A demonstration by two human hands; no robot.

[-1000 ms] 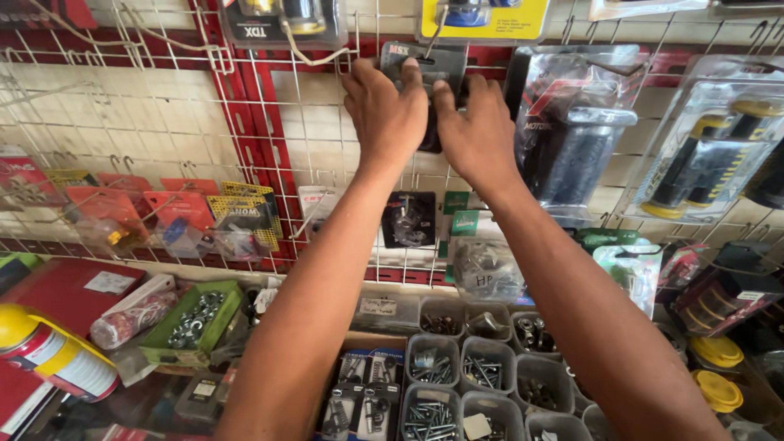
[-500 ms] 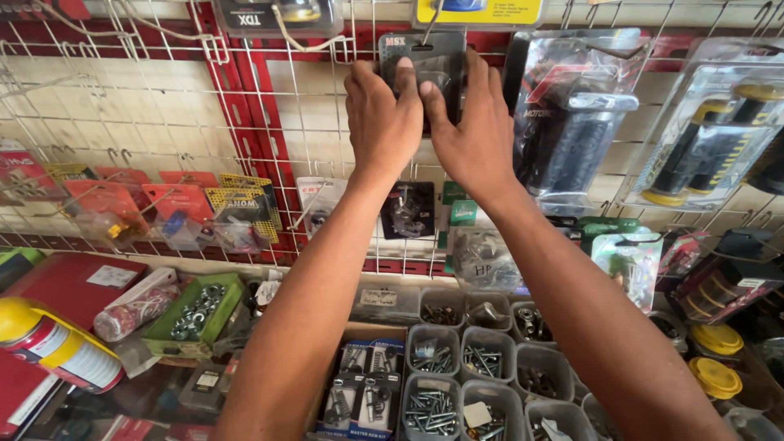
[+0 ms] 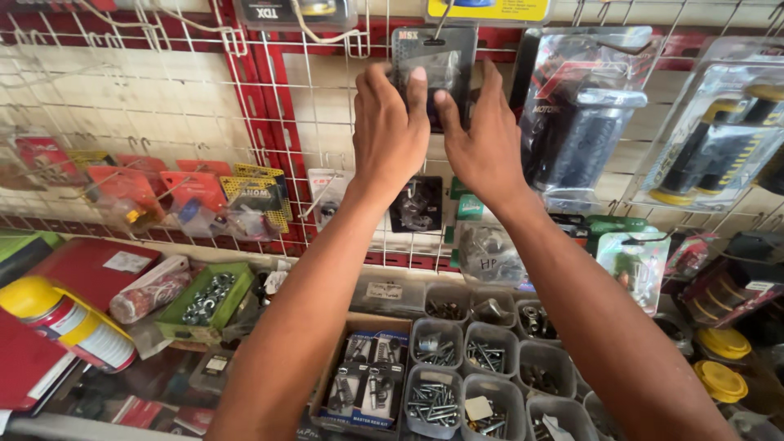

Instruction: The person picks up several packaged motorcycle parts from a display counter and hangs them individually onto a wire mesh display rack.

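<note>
Both arms reach up to a white wire grid wall (image 3: 163, 106). My left hand (image 3: 390, 131) and my right hand (image 3: 482, 139) grip a dark blister pack (image 3: 433, 61) by its lower half, thumbs pressed on its front. The pack's top hangs on a metal hook under a yellow-carded pack (image 3: 490, 10). What is inside the dark pack is hidden by my fingers.
Clear packs of black handlebar grips (image 3: 576, 122) and yellow-black grips (image 3: 710, 139) hang to the right. Small red and yellow carded packs (image 3: 196, 200) hang lower left. Below sit bins of screws (image 3: 474, 367), a green tray of nuts (image 3: 200, 302) and a yellow-capped spray can (image 3: 57, 322).
The view has shifted slightly. Both hands have slid a little up the dark pack and stay closed on it at the hook.
</note>
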